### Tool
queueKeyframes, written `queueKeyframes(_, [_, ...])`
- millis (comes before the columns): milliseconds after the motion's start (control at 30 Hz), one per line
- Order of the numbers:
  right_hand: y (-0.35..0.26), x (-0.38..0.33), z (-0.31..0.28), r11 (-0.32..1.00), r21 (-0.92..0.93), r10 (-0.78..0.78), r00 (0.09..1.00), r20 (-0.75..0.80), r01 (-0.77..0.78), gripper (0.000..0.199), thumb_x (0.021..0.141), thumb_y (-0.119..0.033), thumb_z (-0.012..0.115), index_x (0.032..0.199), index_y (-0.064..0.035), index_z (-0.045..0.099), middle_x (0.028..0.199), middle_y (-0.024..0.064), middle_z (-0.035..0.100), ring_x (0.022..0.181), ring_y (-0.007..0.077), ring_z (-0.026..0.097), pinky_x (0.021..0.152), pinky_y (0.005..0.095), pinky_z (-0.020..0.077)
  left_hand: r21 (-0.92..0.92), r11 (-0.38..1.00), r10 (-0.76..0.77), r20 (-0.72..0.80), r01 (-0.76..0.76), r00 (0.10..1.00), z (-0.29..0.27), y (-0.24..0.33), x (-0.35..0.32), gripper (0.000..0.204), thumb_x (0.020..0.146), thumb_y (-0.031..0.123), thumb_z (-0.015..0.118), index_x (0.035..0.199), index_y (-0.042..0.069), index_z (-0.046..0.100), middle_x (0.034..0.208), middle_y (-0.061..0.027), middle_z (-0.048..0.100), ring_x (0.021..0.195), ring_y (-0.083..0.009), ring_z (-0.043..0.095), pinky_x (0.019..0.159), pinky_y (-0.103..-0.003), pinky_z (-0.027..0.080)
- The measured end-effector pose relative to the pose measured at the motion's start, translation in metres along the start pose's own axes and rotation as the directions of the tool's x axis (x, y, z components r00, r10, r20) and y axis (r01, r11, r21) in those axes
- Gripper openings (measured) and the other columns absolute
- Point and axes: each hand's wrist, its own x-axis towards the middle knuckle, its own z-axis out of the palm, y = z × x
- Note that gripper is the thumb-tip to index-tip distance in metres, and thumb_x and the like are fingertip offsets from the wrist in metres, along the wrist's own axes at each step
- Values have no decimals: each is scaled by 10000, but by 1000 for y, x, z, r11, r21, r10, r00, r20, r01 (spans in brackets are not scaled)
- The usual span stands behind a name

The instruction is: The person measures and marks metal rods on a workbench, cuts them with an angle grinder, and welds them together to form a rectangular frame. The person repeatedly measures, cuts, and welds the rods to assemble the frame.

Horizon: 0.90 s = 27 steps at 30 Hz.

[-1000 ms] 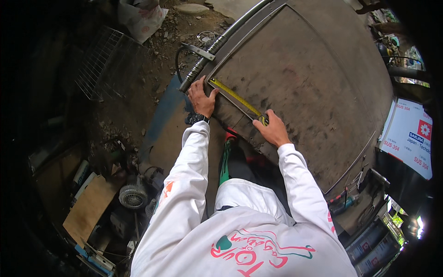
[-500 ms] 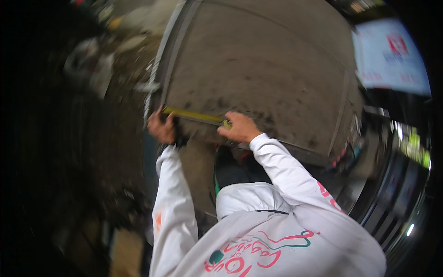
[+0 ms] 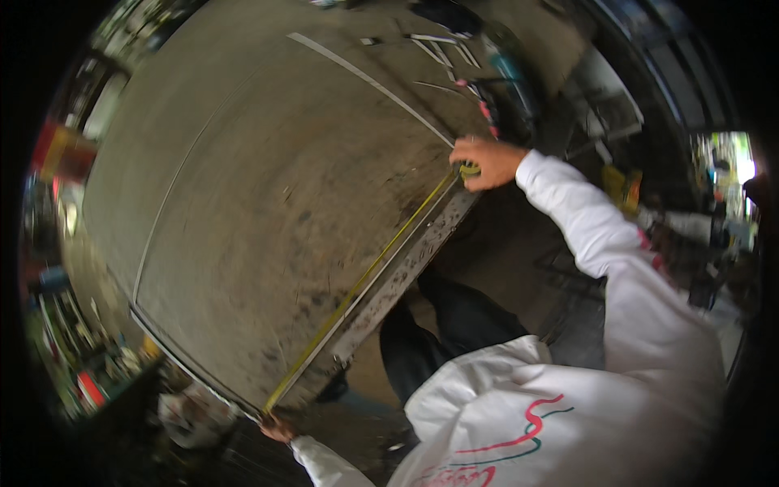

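A tape measure (image 3: 468, 170) sits in my right hand (image 3: 493, 161), its fingers closed round the case at the right end of the worktable's near edge. Its yellow blade (image 3: 367, 276) runs out long and taut, slanting down and left along that edge. At the near left corner my left hand (image 3: 278, 428) pinches the free end of the blade, with its fingertips partly hidden by the corner. The large brown worktable (image 3: 219, 235) has a dull, scuffed top. A pale metal strip (image 3: 406, 268) with dark spots lies along its near edge, beside the blade.
Another light strip (image 3: 369, 79) crosses the tabletop toward the far side. Pink-and-black tools and a teal cylinder (image 3: 510, 69) stand past the right edge. A yellow bag (image 3: 621, 188) is farther right. Below the left corner lies a white plastic bag (image 3: 195, 415).
My right hand has moved right with the case, drawing out much more blade. The view has turned and shifted, so my left hand now appears lower, still at the corner with the blade's end.
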Motion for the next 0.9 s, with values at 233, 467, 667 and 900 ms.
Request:
queueKeyframes(233, [78, -6, -35, 980, -185, -55, 996, 63, 66, 517, 767, -316, 766, 1193, -54, 633, 1105, 146, 605, 1115, 357, 622, 1006, 515, 461, -17, 983, -182, 50, 183, 982, -25, 11, 0, 450, 970, 251, 813, 1298, -8, 647, 1167, -172, 684, 1090, -294, 628, 1025, -458, 527])
queueKeyframes(467, [100, -12, 3, 945, -308, -164, 976, -144, 114, 424, 738, -263, 769, 1061, -38, 612, 1063, 97, 567, 1049, 291, 583, 974, 424, 436, 125, 975, -197, 105, 184, 975, -29, 54, 13, 556, 983, 318, 790, 1377, -33, 614, 1310, -237, 695, 1189, -355, 664, 998, -457, 555])
queueKeyframes(667, [94, -16, 14, 926, -374, -137, 969, -205, 52, 417, 757, -257, 790, 1077, -54, 615, 1111, 71, 571, 1161, 256, 591, 1049, 437, 424, 76, 957, -289, 131, 281, 948, -30, 60, 16, 504, 981, 253, 803, 1375, -9, 629, 1200, -199, 721, 1056, -264, 661, 915, -412, 552])
queueKeyframes(900, [88, -19, 13, 916, -400, -86, 972, -217, -9, 429, 748, -253, 815, 1076, -57, 620, 1124, 67, 578, 1183, 256, 582, 1050, 424, 431, 52, 893, -444, 259, 446, 858, -34, 61, 21, 624, 1005, 375, 754, 1521, 118, 514, 1458, -205, 619, 1251, -319, 626, 973, -498, 545])
